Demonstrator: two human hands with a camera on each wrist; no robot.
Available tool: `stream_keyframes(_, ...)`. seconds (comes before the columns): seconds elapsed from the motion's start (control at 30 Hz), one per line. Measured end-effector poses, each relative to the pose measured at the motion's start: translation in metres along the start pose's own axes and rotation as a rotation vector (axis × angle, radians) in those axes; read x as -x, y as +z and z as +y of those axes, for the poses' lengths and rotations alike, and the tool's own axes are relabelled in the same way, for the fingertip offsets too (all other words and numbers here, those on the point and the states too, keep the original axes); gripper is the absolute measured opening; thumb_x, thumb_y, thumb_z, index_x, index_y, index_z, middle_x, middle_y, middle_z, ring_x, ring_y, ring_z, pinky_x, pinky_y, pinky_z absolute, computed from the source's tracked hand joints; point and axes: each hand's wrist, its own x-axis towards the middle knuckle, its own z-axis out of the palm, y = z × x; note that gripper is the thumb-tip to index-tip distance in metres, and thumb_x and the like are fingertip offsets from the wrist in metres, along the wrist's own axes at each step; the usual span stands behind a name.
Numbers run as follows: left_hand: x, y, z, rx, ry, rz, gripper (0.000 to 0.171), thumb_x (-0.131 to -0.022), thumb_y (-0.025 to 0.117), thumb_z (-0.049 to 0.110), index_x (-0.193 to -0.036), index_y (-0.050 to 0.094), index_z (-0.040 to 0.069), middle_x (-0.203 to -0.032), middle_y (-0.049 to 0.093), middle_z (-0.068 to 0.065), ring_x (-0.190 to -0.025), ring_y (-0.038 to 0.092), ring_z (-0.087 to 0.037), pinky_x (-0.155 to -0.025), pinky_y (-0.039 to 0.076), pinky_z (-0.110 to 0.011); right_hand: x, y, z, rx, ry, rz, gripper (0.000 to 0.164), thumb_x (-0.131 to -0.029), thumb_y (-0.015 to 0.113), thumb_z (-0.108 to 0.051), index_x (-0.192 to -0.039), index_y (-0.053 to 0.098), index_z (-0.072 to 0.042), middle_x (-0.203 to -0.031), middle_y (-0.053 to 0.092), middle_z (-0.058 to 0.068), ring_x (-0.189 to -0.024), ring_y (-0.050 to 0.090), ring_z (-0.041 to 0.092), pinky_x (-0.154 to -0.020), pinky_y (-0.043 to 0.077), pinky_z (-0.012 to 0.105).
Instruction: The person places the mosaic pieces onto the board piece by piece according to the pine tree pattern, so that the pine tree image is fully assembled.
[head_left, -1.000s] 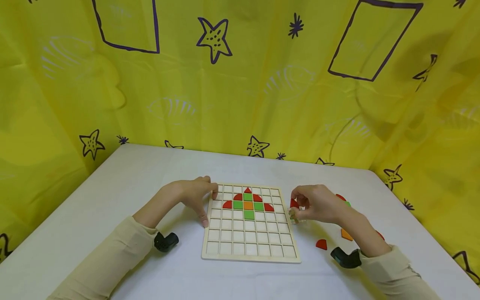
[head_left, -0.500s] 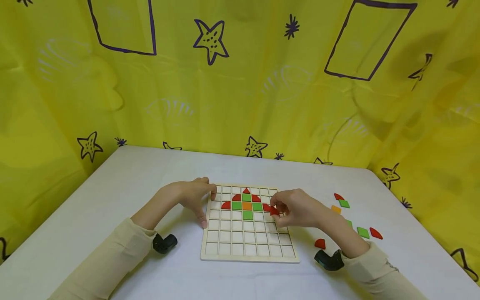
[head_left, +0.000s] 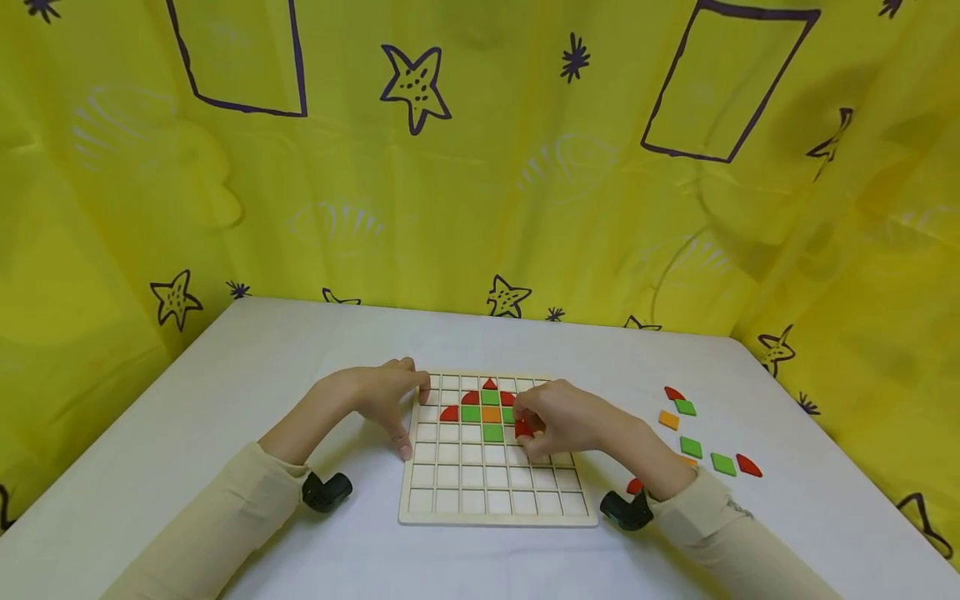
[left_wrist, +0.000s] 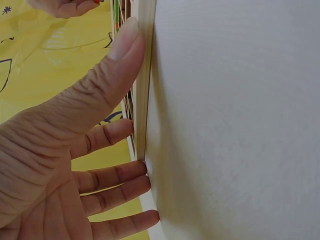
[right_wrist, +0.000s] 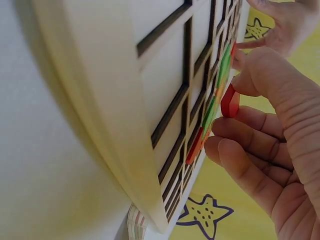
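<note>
A square wooden grid board (head_left: pixel 495 518) lies on the white table. My left hand (head_left: pixel 378 400) rests at its left side, with the thumb (left_wrist: pixel 125 42) against the frame and the fingers spread along the edge. Over the board, my right hand (head_left: pixel 570 415) pinches a red quarter-round tile (right_wrist: pixel 230 101) between thumb and fingers, close over the cells right of the centre. Set in the grid are an orange square tile (head_left: pixel 491 414), several green squares (head_left: pixel 492 432), a red triangle (head_left: pixel 490 384) and red rounded tiles (head_left: pixel 449 413). My right hand hides part of the pattern.
Loose tiles lie right of the board: green squares (head_left: pixel 691 447), an orange square (head_left: pixel 669 420) and red quarter-rounds (head_left: pixel 748 465). Another red tile (head_left: pixel 634 485) is partly covered by the right wrist camera. A yellow patterned curtain (head_left: pixel 480 192) hangs behind the table.
My right hand has moved left with the red tile, from beside the board to over its grid. The left hand has stayed at the left edge. The head view has shifted slightly.
</note>
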Motion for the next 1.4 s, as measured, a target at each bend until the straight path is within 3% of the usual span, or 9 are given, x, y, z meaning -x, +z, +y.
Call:
stream_keyframes(0.33,-0.001,-0.001,0.000,-0.004,0.010,-0.004,0.067,-0.062,0.099,0.041,-0.109,0.056,0.018,-0.114,0.049,-0.004,-0.111,0.046,-0.023,-0.091,0.046,-0.043,-0.011,0.004,0.001,0.013,0.039,-0.064,0.012,-0.087,0.075,-0.018,-0.085,0.063,-0.015,-0.063,0.042,-0.010,-0.064,0.042,0.006,-0.064,0.035,0.025)
stream_keyframes(0.57,0.000,-0.001,0.000,-0.006,0.003,-0.002,0.066,-0.062,0.099,0.040,-0.109,0.056,0.019,-0.114,0.049,-0.004,-0.111,0.047,-0.022,-0.087,0.047,-0.043,-0.009,0.005,0.003,-0.038,-0.011,-0.030,0.008,-0.091,0.076,-0.018,-0.095,0.072,-0.013,-0.068,0.049,-0.011,-0.066,0.045,0.004,-0.065,0.039,0.024)
stream_keyframes(0.8,0.000,-0.001,0.000,-0.011,0.002,-0.001,0.067,-0.062,0.099,0.040,-0.109,0.056,0.018,-0.114,0.049,-0.004,-0.111,0.047,-0.022,-0.088,0.047,-0.043,-0.004,0.009,0.005,-0.011,-0.059,0.013,0.014,-0.093,0.077,-0.020,-0.104,0.077,-0.011,-0.072,0.055,-0.013,-0.065,0.046,0.001,-0.064,0.041,0.021)
stream_keyframes(1.4,0.000,-0.001,-0.002,-0.005,0.003,-0.010,0.067,-0.063,0.098,0.041,-0.109,0.056,0.018,-0.113,0.049,-0.004,-0.111,0.046,-0.023,-0.089,0.047,-0.043,0.047,0.001,0.010,-0.031,0.014,0.107,0.016,-0.094,0.075,-0.022,-0.107,0.075,-0.012,-0.074,0.056,-0.018,-0.066,0.049,-0.001,-0.062,0.046,0.021)
